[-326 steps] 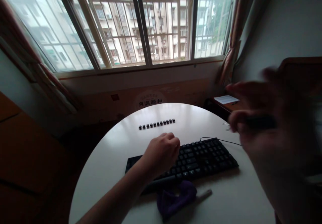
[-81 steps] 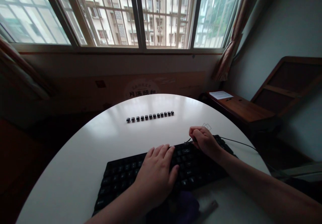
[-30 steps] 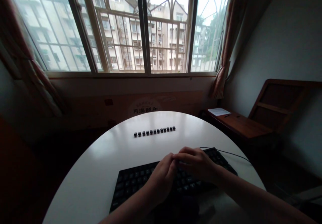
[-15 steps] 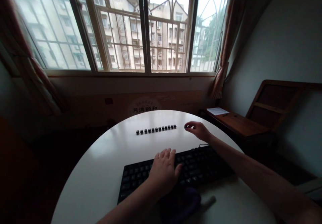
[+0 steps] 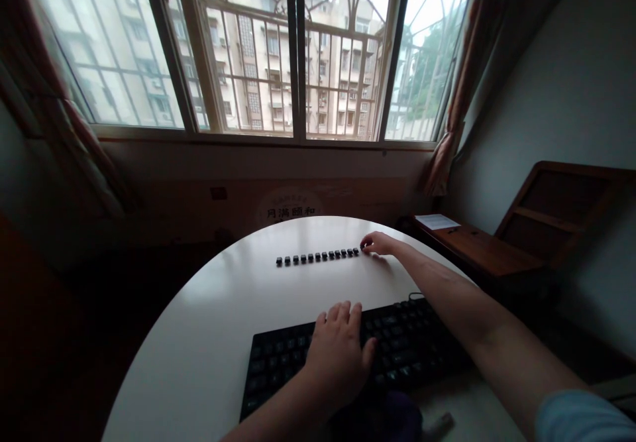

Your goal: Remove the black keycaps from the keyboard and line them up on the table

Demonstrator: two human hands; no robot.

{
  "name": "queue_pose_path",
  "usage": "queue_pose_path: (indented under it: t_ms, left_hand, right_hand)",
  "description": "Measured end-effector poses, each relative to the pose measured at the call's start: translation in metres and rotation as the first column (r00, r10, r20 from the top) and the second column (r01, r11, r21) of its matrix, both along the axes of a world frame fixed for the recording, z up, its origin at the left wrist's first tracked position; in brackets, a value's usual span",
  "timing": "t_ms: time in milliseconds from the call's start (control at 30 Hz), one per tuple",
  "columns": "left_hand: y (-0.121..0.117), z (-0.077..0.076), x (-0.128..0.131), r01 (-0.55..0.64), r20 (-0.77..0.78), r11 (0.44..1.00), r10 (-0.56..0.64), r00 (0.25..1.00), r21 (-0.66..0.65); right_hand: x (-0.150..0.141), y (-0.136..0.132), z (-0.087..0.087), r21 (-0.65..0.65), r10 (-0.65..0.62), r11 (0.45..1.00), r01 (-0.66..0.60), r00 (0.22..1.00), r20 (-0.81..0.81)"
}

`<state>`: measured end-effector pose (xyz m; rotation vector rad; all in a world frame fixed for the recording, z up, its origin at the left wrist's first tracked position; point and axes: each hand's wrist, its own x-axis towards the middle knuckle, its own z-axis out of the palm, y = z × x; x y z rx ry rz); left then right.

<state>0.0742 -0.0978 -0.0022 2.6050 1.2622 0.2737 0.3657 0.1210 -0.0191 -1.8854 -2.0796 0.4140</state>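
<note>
A black keyboard (image 5: 278, 352) lies on the round white table (image 5: 199, 336). My left hand (image 5: 340, 346) rests flat on its upper middle, fingers stretched out. Beyond it, several small black keycaps (image 5: 318, 257) stand in one spaced row. At the right end of that row, my right hand (image 5: 380, 244) pinches another dark keycap (image 5: 362, 248), mostly covered by the fingertips and down at the tabletop. My right forearm passes over the keyboard's right end and hides part of it.
Near the table's front edge, a dark purple object (image 5: 400, 415) and a blurred grey stick-like object (image 5: 440, 427) lie below the keyboard. The keyboard's cable (image 5: 415, 295) loops behind it. To the right stands a wooden chair (image 5: 477, 250) with a paper (image 5: 437, 221) on it.
My right hand has moved left and closer to the end of the keycap row, carrying the keycap. My left hand stays on the keyboard. The whole view has shifted slightly.
</note>
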Motion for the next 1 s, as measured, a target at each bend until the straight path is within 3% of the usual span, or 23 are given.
queue_pose_path:
  t_ms: [233, 700, 1000]
  left_hand:
    - [0.0006, -0.0008, 0.0001, 0.005, -0.013, 1.0, -0.005, 1.0, -0.006]
    - [-0.0009, -0.0016, 0.0005, -0.012, 0.001, 1.0, 0.012, 1.0, 0.008]
    - [0.0, -0.001, 0.0003, -0.004, -0.015, 1.0, 0.004, 1.0, 0.002]
  right_hand:
    - [0.0011, 0.0045, 0.0005, -0.135, 0.034, 0.99, -0.037, 0.999, -0.026]
    - [-0.0025, 0.007, -0.004, -0.138, 0.027, 0.99, -0.039, 0.996, -0.086]
    - [0.0052, 0.0068, -0.0041, -0.215, 0.0, 0.976, -0.023, 0.994, -0.107]
